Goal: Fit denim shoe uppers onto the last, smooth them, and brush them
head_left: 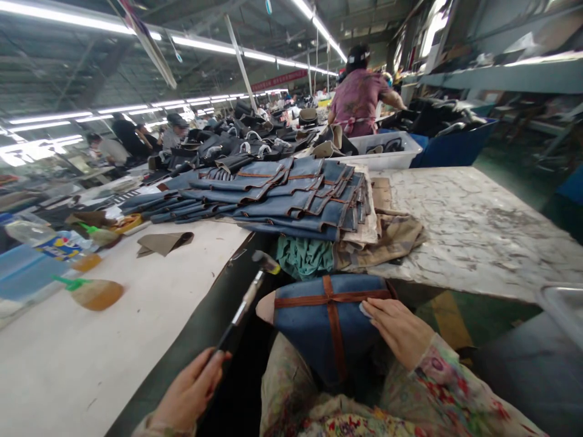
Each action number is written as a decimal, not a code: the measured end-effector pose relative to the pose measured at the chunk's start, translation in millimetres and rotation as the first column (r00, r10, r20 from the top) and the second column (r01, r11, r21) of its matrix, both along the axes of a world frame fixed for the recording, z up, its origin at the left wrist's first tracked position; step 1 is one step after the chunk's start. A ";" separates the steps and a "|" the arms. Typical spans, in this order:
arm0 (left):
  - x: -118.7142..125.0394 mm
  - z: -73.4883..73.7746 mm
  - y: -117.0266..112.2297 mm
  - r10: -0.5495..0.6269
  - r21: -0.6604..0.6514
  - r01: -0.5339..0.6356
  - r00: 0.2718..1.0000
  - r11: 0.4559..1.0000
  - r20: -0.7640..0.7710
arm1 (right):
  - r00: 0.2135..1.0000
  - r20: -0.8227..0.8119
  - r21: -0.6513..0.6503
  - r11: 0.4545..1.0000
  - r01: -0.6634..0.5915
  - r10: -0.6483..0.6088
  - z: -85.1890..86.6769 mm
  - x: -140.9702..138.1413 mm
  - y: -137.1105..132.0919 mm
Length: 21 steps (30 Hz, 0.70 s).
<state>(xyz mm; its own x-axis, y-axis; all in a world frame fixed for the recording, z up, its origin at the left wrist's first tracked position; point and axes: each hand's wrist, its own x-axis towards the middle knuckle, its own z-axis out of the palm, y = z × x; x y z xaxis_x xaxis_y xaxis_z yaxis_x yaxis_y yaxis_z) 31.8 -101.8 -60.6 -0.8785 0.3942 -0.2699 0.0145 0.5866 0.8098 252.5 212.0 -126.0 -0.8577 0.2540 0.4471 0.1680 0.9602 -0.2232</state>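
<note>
My left hand (194, 382) is closed around the handle of a hammer (246, 298), its head raised and tilted away above the dark gap beside the table. Across my lap rests a blue leather-like bag piece (303, 321) with brown straps crossing on it. A pale rounded end (265, 308) sticks out at its left side; what it belongs to is hidden. My right hand (401, 328) lies on the right part of the blue piece, fingers stretched out along it. By its fingertips shows a small white thing (365, 309), too small to name.
A stack of blue bag pieces (291, 194) lies ahead, with green cloth (305, 258) below it. Glue bottles (95, 294) and a plastic drink bottle (34, 237) stand or lie on the left table (150, 291). A person (359, 97) works beyond, near a white bin (387, 155).
</note>
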 end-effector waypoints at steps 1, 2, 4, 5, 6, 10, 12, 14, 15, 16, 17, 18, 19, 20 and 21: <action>11.9 -1.0 11.2 -0.063 0.040 0.060 0.994 0.997 0.086 | 1.000 -0.012 0.003 1.000 0.006 -0.006 -0.2 -0.1 -0.7; 21.5 -0.7 20.2 -0.114 0.072 0.106 0.985 0.992 0.130 | 1.000 -0.023 0.006 1.000 0.012 -0.012 -0.4 -0.1 -1.5; 34.2 1.3 31.1 -0.168 0.107 0.158 0.982 0.982 0.088 | 0.999 -0.031 0.003 1.000 0.019 -0.019 -0.3 0.6 -2.9; 37.9 1.0 33.0 -0.179 0.101 0.177 0.984 0.979 0.004 | 0.999 -0.029 -0.001 1.000 0.020 -0.020 -0.3 1.1 -3.6; 40.4 -1.3 33.1 -0.192 0.078 0.200 0.976 0.977 -0.104 | 0.999 -0.031 -0.007 1.000 0.021 -0.021 -0.2 1.8 -4.1; 44.2 -29.9 23.9 -0.369 -0.159 0.334 0.834 0.929 -0.410 | 0.998 -0.062 -0.026 0.999 0.027 -0.029 0.0 3.3 -5.6; 45.0 -42.8 19.5 -0.462 -0.240 0.395 0.777 0.887 -0.428 | 0.998 -0.062 -0.035 0.999 0.032 -0.034 0.5 3.3 -6.2; 45.2 -44.8 17.6 -0.493 -0.251 0.424 0.751 0.870 -0.439 | 0.998 -0.050 -0.044 0.999 0.032 -0.034 1.5 3.4 -6.9; 45.1 -42.2 17.4 -0.482 -0.241 0.417 0.749 0.876 -0.455 | 0.998 -0.045 -0.048 0.998 0.032 -0.034 2.0 3.8 -7.4; 45.0 -38.3 17.6 -0.459 -0.227 0.400 0.749 0.888 -0.477 | 0.999 -0.041 -0.049 0.998 0.033 -0.035 2.4 4.5 -8.1; 44.9 -34.6 17.9 -0.434 -0.211 0.380 0.749 0.900 -0.501 | 0.998 -0.042 -0.049 0.998 0.036 -0.038 2.7 5.4 -8.9; 44.7 -31.9 18.2 -0.412 -0.200 0.362 0.746 0.910 -0.524 | 0.998 -0.045 -0.044 0.998 0.037 -0.039 2.8 6.5 -9.7; 44.6 -31.1 18.5 -0.397 -0.199 0.346 0.741 0.917 -0.542 | 0.998 -0.047 -0.038 0.999 0.037 -0.038 2.8 7.7 -10.6; 44.5 -32.1 18.8 -0.397 -0.210 0.339 0.735 0.917 -0.550 | 0.998 -0.052 -0.032 0.999 0.041 -0.043 2.6 8.9 -11.5; 44.4 -34.6 19.1 -0.413 -0.226 0.347 0.729 0.910 -0.546 | 0.997 -0.056 -0.026 0.999 0.046 -0.047 2.3 10.1 -12.4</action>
